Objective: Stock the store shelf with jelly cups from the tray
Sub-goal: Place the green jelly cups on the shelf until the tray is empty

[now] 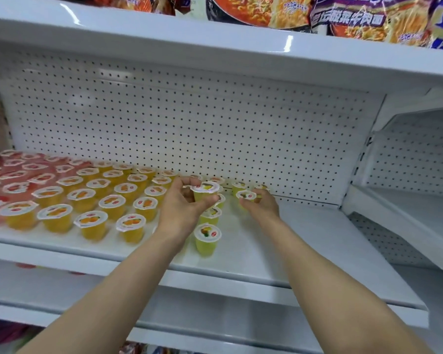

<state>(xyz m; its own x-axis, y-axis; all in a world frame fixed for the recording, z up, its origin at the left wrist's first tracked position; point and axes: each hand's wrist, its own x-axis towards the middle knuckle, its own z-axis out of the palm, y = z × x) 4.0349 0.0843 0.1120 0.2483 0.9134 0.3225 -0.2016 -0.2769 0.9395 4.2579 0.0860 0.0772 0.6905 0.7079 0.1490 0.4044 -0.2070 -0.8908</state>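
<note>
Jelly cups are mid-placement: the left hand [183,213] pinches a yellow-green cup [205,191], the right hand [260,204] grips another [246,196]; next, set both down beside the row between the hands.

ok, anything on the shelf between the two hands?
Head view: between the left hand and right hand sit yellow-green jelly cups in a row; right of them, bare shelf.

noodle packet [348,19], "坛酸菜牛肉面"
</note>
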